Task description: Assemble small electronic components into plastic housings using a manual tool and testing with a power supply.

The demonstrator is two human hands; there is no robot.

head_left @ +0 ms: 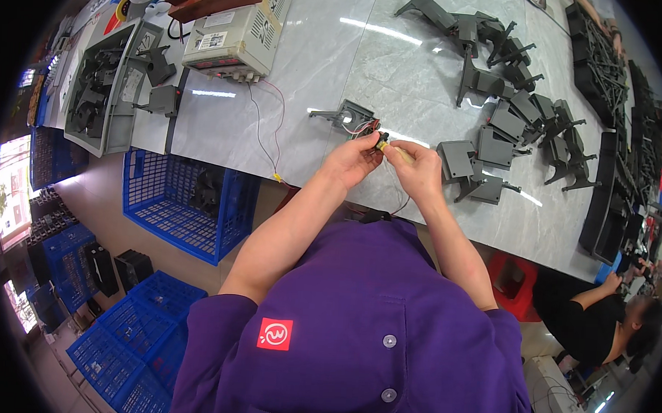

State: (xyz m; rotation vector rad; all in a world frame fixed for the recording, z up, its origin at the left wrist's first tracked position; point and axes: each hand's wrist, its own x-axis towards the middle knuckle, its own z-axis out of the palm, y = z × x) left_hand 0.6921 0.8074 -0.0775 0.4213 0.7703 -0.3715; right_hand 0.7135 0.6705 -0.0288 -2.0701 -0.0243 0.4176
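Near the table's front edge, my left hand [354, 160] is closed, thumb and fingers pinching a small dark part [382, 137] joined to thin red and white wires. The wires run to a dark grey plastic housing [356, 110] that lies just beyond my fingertips, one arm of it pointing left. My right hand [421, 170] is closed round a short, pale yellow piece like a handle [403, 153], whose tip meets the dark part in my left hand. What kind of tool or plug the yellow piece is, I cannot make out.
Several grey housings [496, 146] lie to the right. A beige boxed instrument [235, 40] with thin leads stands back left, near a grey bin [117, 116] of parts. Blue crates [175, 218] sit below left. Black trays [605, 196] line the right; a co-worker [588, 314] sits there.
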